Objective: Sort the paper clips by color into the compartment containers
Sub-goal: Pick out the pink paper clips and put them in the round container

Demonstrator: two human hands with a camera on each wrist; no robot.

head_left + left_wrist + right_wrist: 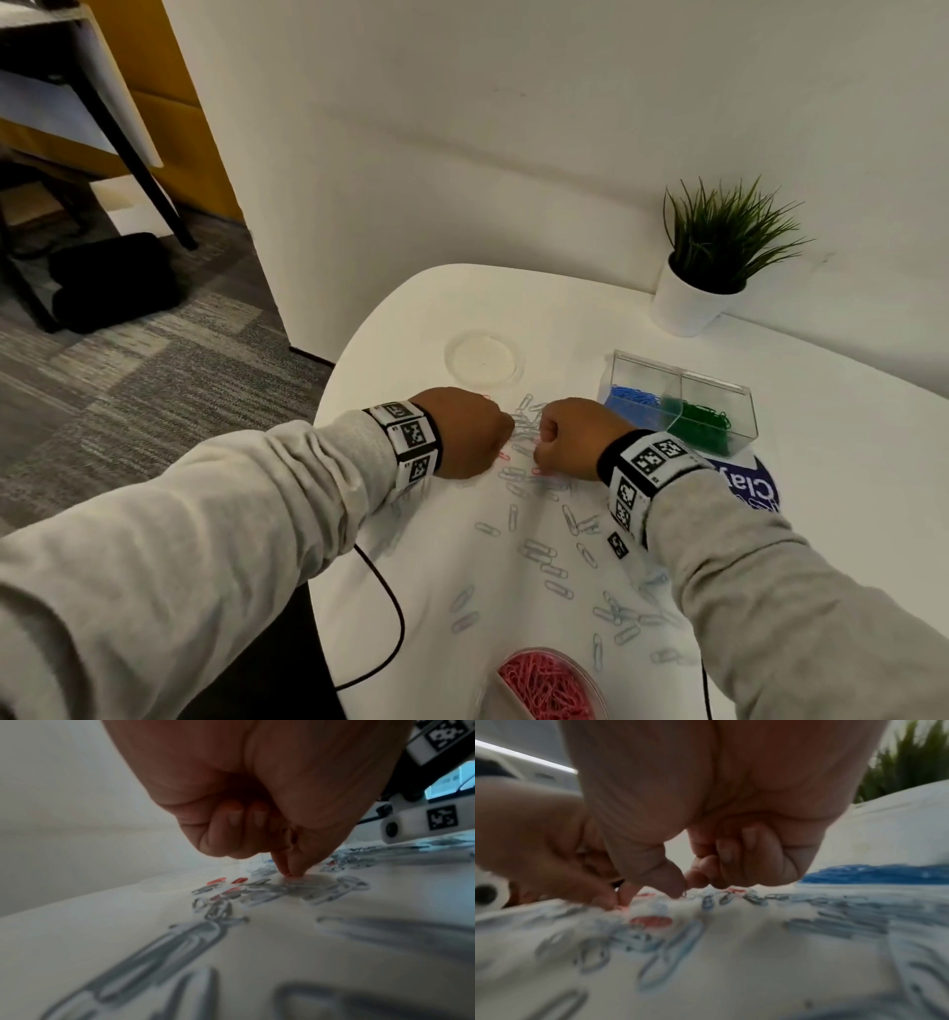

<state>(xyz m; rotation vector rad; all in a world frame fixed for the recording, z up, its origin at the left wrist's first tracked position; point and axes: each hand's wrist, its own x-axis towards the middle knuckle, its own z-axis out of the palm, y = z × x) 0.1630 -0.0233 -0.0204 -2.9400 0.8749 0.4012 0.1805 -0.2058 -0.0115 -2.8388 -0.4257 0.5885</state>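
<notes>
White round table (821,421), grey and red wire paper clips (539,550) lying scattered.
I am watching left hand (462,431) and right hand (575,437) curling, fingertips pinching at clips; grasp unclear.

Smooth matt table (821,462) (white); clear glossy plastic container (683,395).

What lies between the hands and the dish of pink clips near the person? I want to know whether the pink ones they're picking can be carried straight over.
Only loose silver clips flat on the table lie between the hands and the pink dish. Nothing upright blocks the carry.
</notes>
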